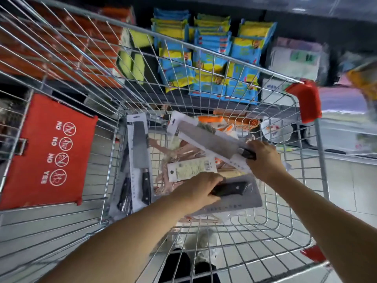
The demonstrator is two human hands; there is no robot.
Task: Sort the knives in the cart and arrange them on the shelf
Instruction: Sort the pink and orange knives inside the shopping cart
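Both my arms reach down into a wire shopping cart. My right hand grips the black handle end of a carded cleaver and holds it tilted above the pile. My left hand curls round the black handle of another carded knife lying on the pile. A third carded cleaver leans against the cart's left wall, with a dark-handled knife beside it. Pale wooden-handled utensils and a white label card lie underneath.
A red child-seat flap with warning symbols hangs on the cart's left end. Beyond the cart a dark shelf holds blue and yellow packets, orange boxes and white packs. Orange-handled items lie at the cart's far end.
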